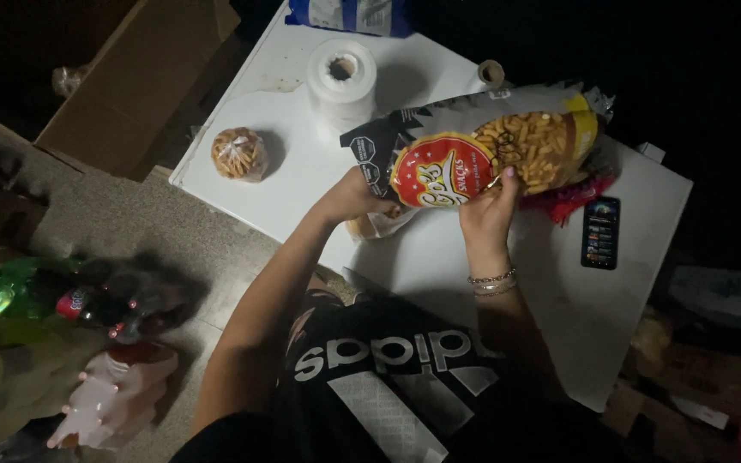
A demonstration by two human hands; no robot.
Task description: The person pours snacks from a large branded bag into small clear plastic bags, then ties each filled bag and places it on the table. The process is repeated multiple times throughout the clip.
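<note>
Crinkly foil snack bag (pixel 482 150) (light, slippery) beside the toilet-paper roll (pixel 341 79), both hands' fingers, left hand (pixel 355 195) and right hand (pixel 488 210), clamped on its lower edge.

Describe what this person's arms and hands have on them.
Both forearms are bare, with no sleeves reaching them. The right hand has a light-painted fingernail, and thin beaded bracelets circle its wrist. The left hand wears nothing visible.

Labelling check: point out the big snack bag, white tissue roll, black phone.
large orange-and-red snack bag (pixel 482 154), head view, printed front.
white tissue roll (pixel 342 81), head view, top face.
black phone (pixel 600 232), head view, screen middle.
</note>
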